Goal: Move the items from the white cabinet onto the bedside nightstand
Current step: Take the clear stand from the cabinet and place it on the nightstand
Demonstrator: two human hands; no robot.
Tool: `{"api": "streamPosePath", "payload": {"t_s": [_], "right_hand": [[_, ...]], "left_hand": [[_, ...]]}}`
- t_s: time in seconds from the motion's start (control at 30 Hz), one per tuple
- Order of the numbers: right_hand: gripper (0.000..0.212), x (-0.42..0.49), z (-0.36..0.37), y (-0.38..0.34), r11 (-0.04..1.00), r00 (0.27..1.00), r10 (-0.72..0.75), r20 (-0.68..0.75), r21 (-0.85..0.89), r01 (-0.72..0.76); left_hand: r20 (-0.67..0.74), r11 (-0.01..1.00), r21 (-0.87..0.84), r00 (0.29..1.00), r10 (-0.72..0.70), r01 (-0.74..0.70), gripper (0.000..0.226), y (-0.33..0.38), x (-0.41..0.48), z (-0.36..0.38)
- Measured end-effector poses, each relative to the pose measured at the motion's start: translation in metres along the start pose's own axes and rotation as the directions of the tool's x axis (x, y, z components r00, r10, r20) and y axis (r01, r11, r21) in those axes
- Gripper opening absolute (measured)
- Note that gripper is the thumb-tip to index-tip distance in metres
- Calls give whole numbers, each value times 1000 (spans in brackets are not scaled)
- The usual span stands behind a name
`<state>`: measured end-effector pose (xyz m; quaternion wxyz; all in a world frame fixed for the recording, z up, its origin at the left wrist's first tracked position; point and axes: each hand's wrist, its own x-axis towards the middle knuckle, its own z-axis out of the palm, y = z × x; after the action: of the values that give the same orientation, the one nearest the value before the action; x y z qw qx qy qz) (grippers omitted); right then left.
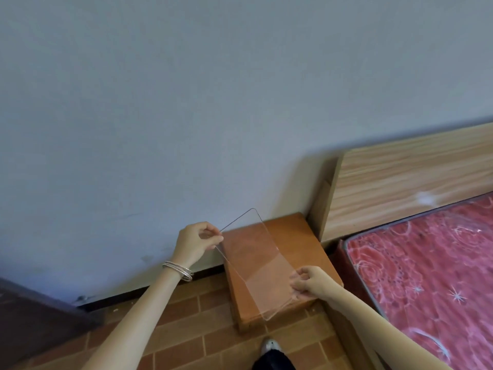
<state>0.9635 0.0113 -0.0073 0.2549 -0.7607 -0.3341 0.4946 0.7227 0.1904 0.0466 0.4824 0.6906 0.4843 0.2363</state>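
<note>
Wall, grey-blue, fills the upper two-thirds of the frame. Red floral mattress is at lower right w/ the wooden headboard above it. Brick-pattern floor runs along the bottom. No white cabinet in view.

Bedside nightstand, orange-brown wood, sits centre-right, tucked btwn wall and bed.

Task item is a clear plastic piece. Sheet or shallow tray, can't tell, since it's see-through. It's held tilted over the nightstand top, far corner up near the wall, near corner low past the front edge. Can't tell if it touches the top yet.

Left hand: thumb and fingertips pinch the upper-left edge, other fingers curled, bangles on that wrist. Right hand: fingers curled, pinching the lower-right edge.

Step in hand, prob.: set it down on the nightstand. To do it well:
- level it first, dropping the wall-side corner
- shift it toward the wall so the near corner doesn't overhang the front
- lower w/ both hands together, as thin clear plastic likely flexes and slides on smooth wood
- let go only once it sits flat, one hand at a time
- mind the edges, they're hard to see against the wood
</note>
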Motion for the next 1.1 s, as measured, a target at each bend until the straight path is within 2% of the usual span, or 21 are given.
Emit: {"api": "streamPosePath", "payload": {"t_s": [0.07,0.2,0.3,0.43,0.6,0.77,0.9,1.1], "right_hand": [[38,25,-7,0,997,999,29,30,-72,-27],[61,67,-32,-13,917,999,-18,46,-397,35],[62,93,-50,-22,853,996,-75,40,-515,85],[55,113,-57,-32,767,993,-111,33,-632,107],[54,134,-44,-42,726,989,-143,29,-676,125],[57,161,-19,-54,773,985,-172,-25,-624,119],[61,173,3,-56,803,980,-189,-61,-584,118],[61,187,24,-59,783,986,-162,-45,-614,100]], "left_hand": [[-12,996,85,1000,-8,9,12,-4,27,8],[-52,961,272,998,-38,51,19,-17,78,32],[-70,949,290,991,-111,127,23,-41,109,51],[-109,936,274,974,-196,219,15,-81,150,71],[-91,920,328,977,-194,213,9,-132,199,87],[-89,911,345,975,-206,224,3,-178,233,93],[-141,922,292,965,-223,255,2,-211,257,98],[-219,960,198,964,-153,197,3,-222,279,111]]}}
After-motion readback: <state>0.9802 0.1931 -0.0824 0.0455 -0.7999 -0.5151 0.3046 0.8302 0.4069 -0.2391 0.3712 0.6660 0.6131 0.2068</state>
